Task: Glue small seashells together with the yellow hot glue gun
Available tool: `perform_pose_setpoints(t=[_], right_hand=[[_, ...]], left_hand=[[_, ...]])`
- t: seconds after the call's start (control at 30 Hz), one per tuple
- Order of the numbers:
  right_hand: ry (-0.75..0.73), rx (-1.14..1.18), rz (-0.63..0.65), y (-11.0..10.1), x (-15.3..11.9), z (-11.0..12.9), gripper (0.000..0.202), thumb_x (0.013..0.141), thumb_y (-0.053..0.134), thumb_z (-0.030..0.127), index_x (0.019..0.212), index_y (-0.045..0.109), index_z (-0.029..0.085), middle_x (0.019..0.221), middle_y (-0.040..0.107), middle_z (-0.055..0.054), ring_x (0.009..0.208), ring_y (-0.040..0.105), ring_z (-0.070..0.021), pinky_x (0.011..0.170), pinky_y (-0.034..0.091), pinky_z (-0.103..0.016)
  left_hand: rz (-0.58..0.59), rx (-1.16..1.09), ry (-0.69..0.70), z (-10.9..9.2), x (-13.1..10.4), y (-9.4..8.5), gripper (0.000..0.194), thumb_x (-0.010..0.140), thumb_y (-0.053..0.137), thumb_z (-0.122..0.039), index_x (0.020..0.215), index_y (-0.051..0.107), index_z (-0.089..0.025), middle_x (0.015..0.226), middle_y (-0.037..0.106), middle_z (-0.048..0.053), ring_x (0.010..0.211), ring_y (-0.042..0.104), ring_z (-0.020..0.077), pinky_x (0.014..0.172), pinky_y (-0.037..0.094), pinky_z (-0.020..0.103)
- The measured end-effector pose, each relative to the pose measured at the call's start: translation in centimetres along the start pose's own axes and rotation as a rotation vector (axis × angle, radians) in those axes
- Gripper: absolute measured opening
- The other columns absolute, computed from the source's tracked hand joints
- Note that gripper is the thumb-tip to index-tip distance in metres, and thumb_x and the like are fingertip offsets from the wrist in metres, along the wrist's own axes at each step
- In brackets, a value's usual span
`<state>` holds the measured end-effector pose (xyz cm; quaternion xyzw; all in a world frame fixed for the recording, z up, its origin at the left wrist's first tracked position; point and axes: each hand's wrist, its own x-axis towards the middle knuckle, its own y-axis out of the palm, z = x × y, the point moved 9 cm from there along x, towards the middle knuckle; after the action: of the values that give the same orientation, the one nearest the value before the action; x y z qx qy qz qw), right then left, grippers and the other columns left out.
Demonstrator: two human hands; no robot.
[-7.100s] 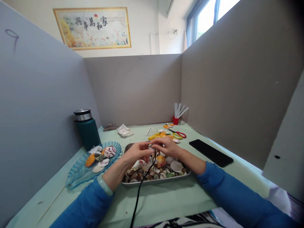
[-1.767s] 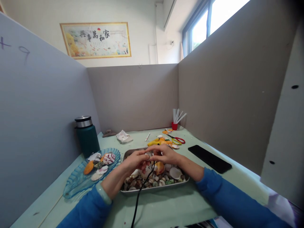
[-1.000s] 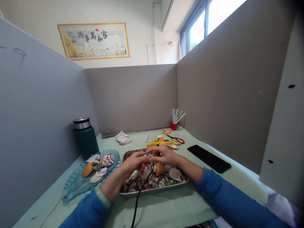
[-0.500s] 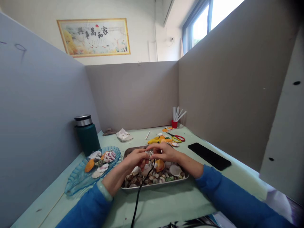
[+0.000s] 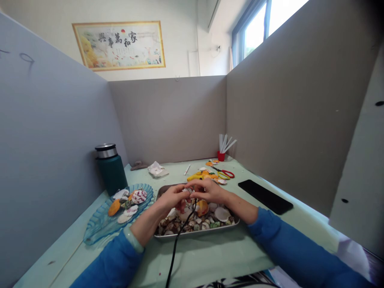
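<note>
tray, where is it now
In the head view, the tray sits centrally beneath the left hand and right hand, between the blue plate and black slab.

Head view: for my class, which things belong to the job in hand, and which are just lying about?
Likely in the job:
pale piece between left hand and right hand
tray of shells beneath
black cord leading up to them
perhaps scissors

Probably just lying about:
green bottle
dark phone-like slab
crumpled white packet

Blue left sleeve (image 5: 109, 258) and right sleeve (image 5: 300, 250), both plain, long.
Left: pale green cuff (image 5: 133, 239) showing past the blue edge. Right: fabric creased, bunched at the end. Left hand (image 5: 172, 199) and right hand (image 5: 210, 191) bare.
</note>
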<state>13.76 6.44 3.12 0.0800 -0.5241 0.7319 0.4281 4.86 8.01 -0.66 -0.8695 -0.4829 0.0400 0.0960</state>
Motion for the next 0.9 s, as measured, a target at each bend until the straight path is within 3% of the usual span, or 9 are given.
perform_pose_setpoints(t=[0.33,0.57,0.9], right_hand=[[-0.062,-0.067,-0.009,-0.09,0.00,0.56,0.038,0.084,0.057,0.039,0.114,0.059,0.015,0.053,0.041,0.007,0.047,0.035,-0.0059,0.047,0.029,-0.017],[-0.101,-0.160,0.001,0.10,-0.19,0.67,0.037,0.085,0.056,0.039,0.113,0.059,0.017,0.061,0.054,0.002,0.053,0.045,-0.0077,0.054,0.035,-0.018],[-0.056,-0.157,-0.007,-0.08,-0.08,0.52,0.041,0.086,0.054,0.038,0.120,0.054,0.016,0.056,0.047,0.005,0.050,0.039,-0.0070,0.051,0.031,-0.017]], left_hand=[[0.022,0.006,0.009,0.24,0.04,-0.17,0.027,0.071,0.059,-0.031,0.087,0.060,-0.010,0.064,0.056,0.000,0.039,0.045,0.0063,0.041,0.038,0.021],[0.006,0.036,0.023,0.02,-0.04,-0.27,0.021,0.068,0.058,-0.028,0.081,0.060,-0.011,0.060,0.056,-0.001,0.037,0.043,0.0061,0.042,0.039,0.022],[0.007,0.009,0.023,-0.27,-0.13,-0.08,0.028,0.071,0.059,-0.033,0.087,0.059,-0.010,0.069,0.059,0.002,0.039,0.045,0.0051,0.041,0.034,0.020]])
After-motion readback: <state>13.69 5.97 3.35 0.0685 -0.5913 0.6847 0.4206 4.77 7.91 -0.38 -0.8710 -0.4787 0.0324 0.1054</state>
